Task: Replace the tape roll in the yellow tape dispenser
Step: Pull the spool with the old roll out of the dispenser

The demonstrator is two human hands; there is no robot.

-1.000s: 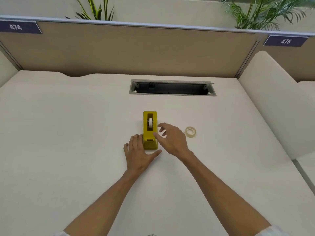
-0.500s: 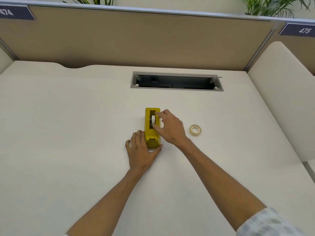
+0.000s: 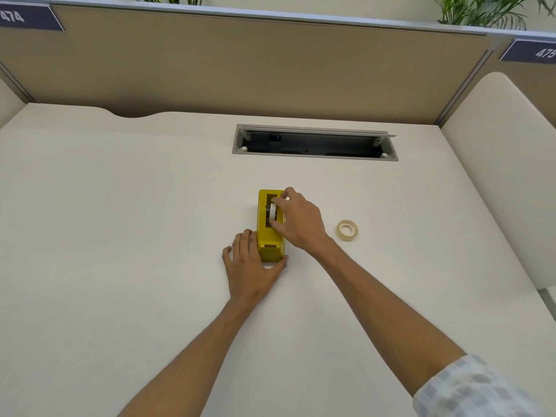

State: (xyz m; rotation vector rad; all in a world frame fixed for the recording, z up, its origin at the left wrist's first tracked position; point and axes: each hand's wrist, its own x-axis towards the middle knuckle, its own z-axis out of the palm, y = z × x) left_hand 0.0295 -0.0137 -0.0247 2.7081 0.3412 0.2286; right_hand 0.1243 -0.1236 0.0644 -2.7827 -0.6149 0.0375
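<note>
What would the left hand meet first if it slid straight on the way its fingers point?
The yellow tape dispenser: the left hand lies beside it, thumb across its near end, so it would likely push it.

Bright, even light – soft faint shadows; sharp centre – wide-angle bending at edges.

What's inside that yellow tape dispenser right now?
Inside the yellow plastic tape dispenser: a white tape roll on a dark hub, pinched by the right hand. The roll's lower part and the slot's floor are hidden.
</note>
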